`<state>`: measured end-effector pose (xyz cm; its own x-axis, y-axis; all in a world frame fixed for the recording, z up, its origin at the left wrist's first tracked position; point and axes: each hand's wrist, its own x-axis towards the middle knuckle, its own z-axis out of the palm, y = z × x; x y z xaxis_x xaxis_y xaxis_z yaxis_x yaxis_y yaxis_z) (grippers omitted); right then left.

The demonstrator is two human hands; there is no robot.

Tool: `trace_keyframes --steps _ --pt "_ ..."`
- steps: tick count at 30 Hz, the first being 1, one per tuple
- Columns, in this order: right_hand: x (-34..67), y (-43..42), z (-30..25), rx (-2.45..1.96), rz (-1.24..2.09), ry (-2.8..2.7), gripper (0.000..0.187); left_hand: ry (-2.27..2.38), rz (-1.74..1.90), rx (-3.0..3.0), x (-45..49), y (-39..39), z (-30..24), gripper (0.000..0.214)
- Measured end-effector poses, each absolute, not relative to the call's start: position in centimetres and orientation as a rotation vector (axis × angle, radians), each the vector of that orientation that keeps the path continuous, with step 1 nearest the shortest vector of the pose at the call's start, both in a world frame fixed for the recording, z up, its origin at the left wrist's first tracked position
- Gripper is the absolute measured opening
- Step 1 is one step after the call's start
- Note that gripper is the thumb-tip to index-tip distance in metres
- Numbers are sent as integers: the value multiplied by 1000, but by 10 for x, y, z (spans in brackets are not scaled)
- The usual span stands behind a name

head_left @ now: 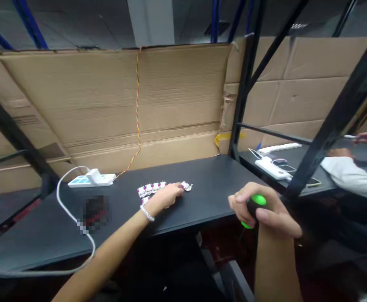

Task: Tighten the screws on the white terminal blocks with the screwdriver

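My left hand [168,195], with a beaded bracelet on its wrist, rests low over the dark table. Its fingers are bent together, and their tips meet the edge of a small white-and-purple part [187,186]; what lies under them is hidden. Several similar white-and-purple parts [152,188] stand in a row just left of the hand, and another part [145,200] sits in front of them. Off the table's front edge, my right hand [267,209] is raised and wrapped round a green-and-black tool handle [259,199]. The tool's working end cannot be made out.
A white power strip [92,180] with a plug lies at the back left, its cable [76,218] looping over the table [208,176]. A blurred dark object [95,212] is nearby. Black metal posts [245,84] divide off the right bench, where another person's sleeve [353,173] shows.
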<state>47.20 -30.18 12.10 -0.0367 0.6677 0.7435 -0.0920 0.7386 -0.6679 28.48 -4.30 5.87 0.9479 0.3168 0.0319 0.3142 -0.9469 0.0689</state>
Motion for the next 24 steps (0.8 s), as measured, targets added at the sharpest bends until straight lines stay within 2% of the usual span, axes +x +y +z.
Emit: trace_keyframes --steps 12,16,19,24 --pt "480 -288 111 -584 728 -1558 34 450 246 2940 282 -46 56 23" --pt "476 -271 121 -994 742 -1603 35 459 407 2828 279 -44 64 26" --pt "463 -245 117 -1415 568 -1647 28 456 554 2702 274 -44 70 26" --pt "433 -198 87 -1588 457 -1514 19 322 736 2221 264 -43 70 7"
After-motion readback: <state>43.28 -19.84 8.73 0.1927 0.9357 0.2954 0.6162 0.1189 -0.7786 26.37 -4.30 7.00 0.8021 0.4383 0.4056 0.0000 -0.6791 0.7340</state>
